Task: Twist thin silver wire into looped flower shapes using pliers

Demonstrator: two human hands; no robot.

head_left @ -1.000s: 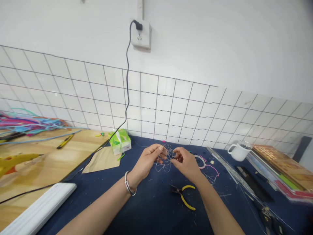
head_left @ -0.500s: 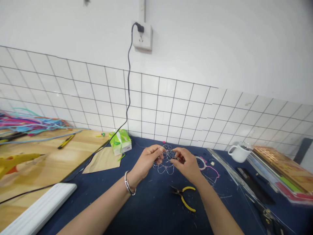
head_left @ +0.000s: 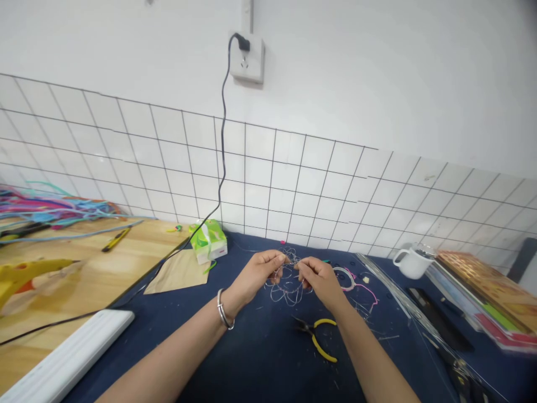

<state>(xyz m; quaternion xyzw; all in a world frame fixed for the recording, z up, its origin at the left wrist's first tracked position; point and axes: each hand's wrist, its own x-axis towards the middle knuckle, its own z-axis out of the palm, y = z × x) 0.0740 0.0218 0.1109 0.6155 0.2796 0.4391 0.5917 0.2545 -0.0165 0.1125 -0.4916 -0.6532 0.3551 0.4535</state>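
Observation:
A thin silver wire piece bent into looping petals point(head_left: 286, 295) hangs between my two hands above the dark blue cloth. My left hand point(head_left: 260, 272), with a silver bangle on its wrist, pinches the wire from the left. On the other side, my right hand point(head_left: 318, 278) has thumb and forefinger closed on the wire, close to the left fingertips. The fingers hide part of the loops. Below the hands lie pliers point(head_left: 321, 340) with yellow handles, their jaws pointing left.
Right of the hands lie a wire coil point(head_left: 344, 279) with pink cord and straight wires point(head_left: 384, 282). A white mug point(head_left: 413, 262) and stacked books point(head_left: 489, 291) stand beyond. Leftward are a tissue pack point(head_left: 208, 240), brown paper point(head_left: 176, 272), a white power strip point(head_left: 73, 358) and a yellow glue gun point(head_left: 25, 277).
My right hand has moved inward, and its fingers, spread a little before, now pinch the wire near the left fingertips. The view has shifted slightly.

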